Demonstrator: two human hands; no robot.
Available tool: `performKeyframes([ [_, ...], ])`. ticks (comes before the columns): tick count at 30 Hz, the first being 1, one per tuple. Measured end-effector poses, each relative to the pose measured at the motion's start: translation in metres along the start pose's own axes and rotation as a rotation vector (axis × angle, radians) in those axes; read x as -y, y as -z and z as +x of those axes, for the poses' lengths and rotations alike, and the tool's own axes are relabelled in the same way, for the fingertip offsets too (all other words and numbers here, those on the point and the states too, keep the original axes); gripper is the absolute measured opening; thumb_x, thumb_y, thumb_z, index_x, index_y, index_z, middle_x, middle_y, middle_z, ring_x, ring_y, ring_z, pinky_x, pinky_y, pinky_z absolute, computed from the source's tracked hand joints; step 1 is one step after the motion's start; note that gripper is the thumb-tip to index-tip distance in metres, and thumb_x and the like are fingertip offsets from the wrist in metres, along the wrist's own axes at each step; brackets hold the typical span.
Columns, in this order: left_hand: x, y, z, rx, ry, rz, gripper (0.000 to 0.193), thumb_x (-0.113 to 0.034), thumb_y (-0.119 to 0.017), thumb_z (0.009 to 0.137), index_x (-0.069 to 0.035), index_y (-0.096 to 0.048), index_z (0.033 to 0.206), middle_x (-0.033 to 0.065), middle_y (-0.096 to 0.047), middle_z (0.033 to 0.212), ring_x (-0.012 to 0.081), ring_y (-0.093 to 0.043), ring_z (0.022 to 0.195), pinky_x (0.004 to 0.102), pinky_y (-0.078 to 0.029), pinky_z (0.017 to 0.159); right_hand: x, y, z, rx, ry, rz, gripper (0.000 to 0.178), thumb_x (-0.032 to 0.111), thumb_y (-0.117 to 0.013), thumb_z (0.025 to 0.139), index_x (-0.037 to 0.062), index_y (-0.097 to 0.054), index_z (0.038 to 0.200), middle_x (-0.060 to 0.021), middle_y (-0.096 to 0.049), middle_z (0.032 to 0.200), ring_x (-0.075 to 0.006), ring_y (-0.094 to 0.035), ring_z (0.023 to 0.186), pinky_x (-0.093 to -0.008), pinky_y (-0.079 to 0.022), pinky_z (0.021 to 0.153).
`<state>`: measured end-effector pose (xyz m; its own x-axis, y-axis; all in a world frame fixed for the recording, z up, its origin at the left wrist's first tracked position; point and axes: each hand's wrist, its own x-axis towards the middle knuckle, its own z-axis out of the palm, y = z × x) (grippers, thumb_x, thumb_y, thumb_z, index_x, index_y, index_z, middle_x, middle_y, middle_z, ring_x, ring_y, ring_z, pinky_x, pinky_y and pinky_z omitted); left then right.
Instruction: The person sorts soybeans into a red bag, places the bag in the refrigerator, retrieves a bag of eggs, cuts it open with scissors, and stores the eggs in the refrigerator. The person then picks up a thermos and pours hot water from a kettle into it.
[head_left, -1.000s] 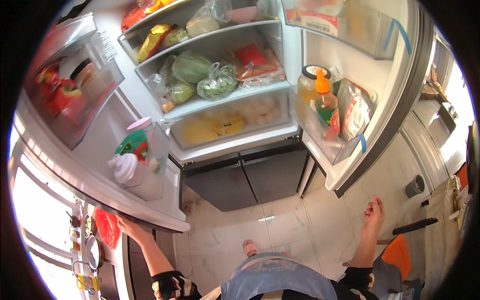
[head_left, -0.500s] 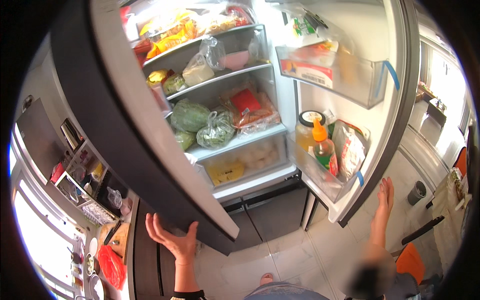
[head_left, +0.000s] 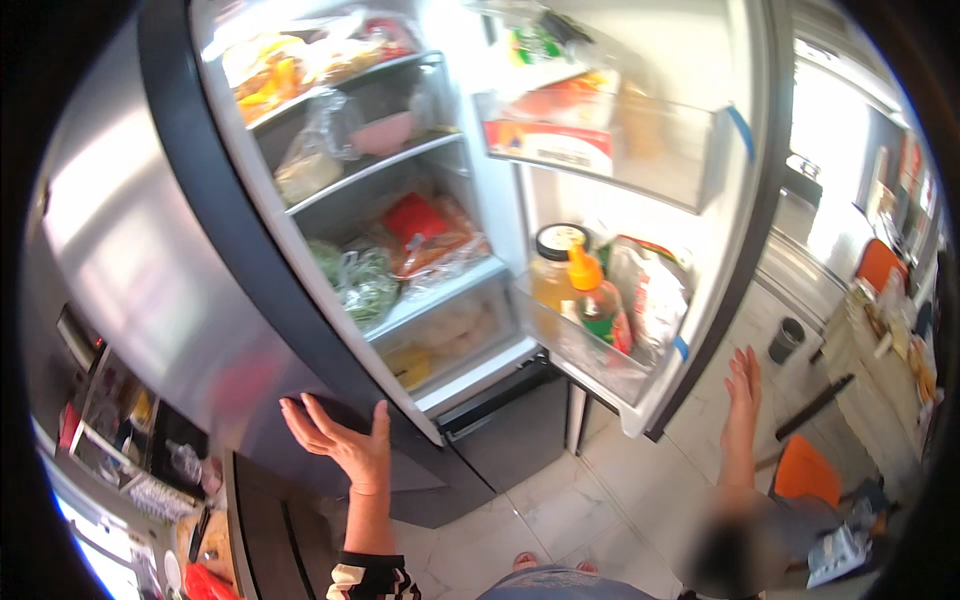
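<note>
My left hand [head_left: 335,445] is open, palm flat against the lower edge of the grey left fridge door [head_left: 150,260], which stands partly swung across the fridge. Behind it the lit shelves show a bag of greens [head_left: 365,280], a red packet [head_left: 420,225] and a clear drawer [head_left: 440,335]. The right fridge door [head_left: 745,250] hangs wide open, its lower bin holding a jar [head_left: 555,270] and an orange-capped bottle [head_left: 595,300]. My right hand is out of sight.
Another person stands at the lower right, their raised open hand [head_left: 742,385] near the right door's bottom edge. The dark freezer drawer [head_left: 510,430] is below the shelves. An orange chair [head_left: 805,470], a small bin [head_left: 787,340] and a cluttered table [head_left: 880,340] stand to the right.
The left door has swung from wide open to partly across the fridge, with my left hand following on its lower edge. The other person's raised hand has moved closer to the right door.
</note>
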<state>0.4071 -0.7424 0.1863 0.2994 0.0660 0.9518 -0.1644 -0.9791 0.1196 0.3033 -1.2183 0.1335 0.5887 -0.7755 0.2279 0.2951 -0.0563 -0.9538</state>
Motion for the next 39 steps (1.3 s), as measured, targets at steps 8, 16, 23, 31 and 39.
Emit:
performKeyframes([
  [8, 0.011, -0.002, 0.026, 0.305, -0.106, 0.244, 0.109, -0.019, -0.083, 0.054, -0.006, -0.024, 0.144, 0.0213, -0.017, 0.149, 0.0386, -0.023, 0.135, 0.0437, -0.025, 0.11, -0.045, -0.031, 0.035, 0.013, 0.114, -0.341, 0.053, 0.028, -0.044, 0.097, 0.0033, -0.03, 0.141, -0.0083, -0.037, 0.142, -0.0171, -0.035, 0.13, -0.0304, -0.027, 0.108],
  [16, 0.037, -0.051, 0.021, 0.113, -0.37, 0.401, 0.107, -0.082, -0.038, 0.067, -0.008, -0.03, 0.143, 0.0344, -0.027, 0.14, 0.049, -0.036, 0.124, 0.0552, -0.036, 0.097, -0.038, -0.043, 0.04, 0.016, -0.078, 0.036, 0.056, 0.038, -0.044, 0.095, -0.0011, -0.038, 0.135, -0.0115, -0.05, 0.13, -0.0182, -0.043, 0.122, -0.0283, -0.031, 0.103],
  [23, -0.009, -0.016, 0.014, 0.163, -0.194, -0.064, 0.08, -0.045, -0.07, 0.076, -0.001, -0.038, 0.136, 0.0299, -0.036, 0.136, 0.0453, -0.038, 0.123, 0.0514, -0.034, 0.099, -0.035, -0.038, 0.026, 0.027, -0.041, -0.045, 0.053, 0.048, -0.039, 0.094, 0.0031, -0.055, 0.118, -0.0169, -0.06, 0.114, -0.0285, -0.053, 0.112, -0.0343, -0.038, 0.095],
  [31, -0.067, 0.048, -0.134, 1.094, 0.167, -0.538, 0.042, -0.01, -0.069, 0.08, 0.005, -0.053, 0.115, 0.0194, -0.059, 0.106, 0.0281, -0.058, 0.095, 0.0367, -0.047, 0.085, -0.016, -0.053, -0.07, 0.098, 0.068, -0.131, 0.046, 0.037, -0.048, 0.093, 0.0027, -0.051, 0.122, -0.016, -0.055, 0.114, -0.029, -0.051, 0.109, -0.0353, -0.04, 0.092],
  [39, -0.071, 0.069, -0.192, 1.332, 0.628, -0.911, 0.038, -0.004, -0.063, 0.084, 0.004, -0.051, 0.119, 0.0173, -0.061, 0.108, 0.022, -0.059, 0.097, 0.0314, -0.048, 0.084, -0.008, -0.115, -0.125, 0.425, 0.536, -0.185, 0.063, 0.037, -0.054, 0.09, 0.0028, -0.031, 0.138, -0.0185, -0.036, 0.133, -0.0341, -0.037, 0.122, -0.0419, -0.029, 0.103],
])
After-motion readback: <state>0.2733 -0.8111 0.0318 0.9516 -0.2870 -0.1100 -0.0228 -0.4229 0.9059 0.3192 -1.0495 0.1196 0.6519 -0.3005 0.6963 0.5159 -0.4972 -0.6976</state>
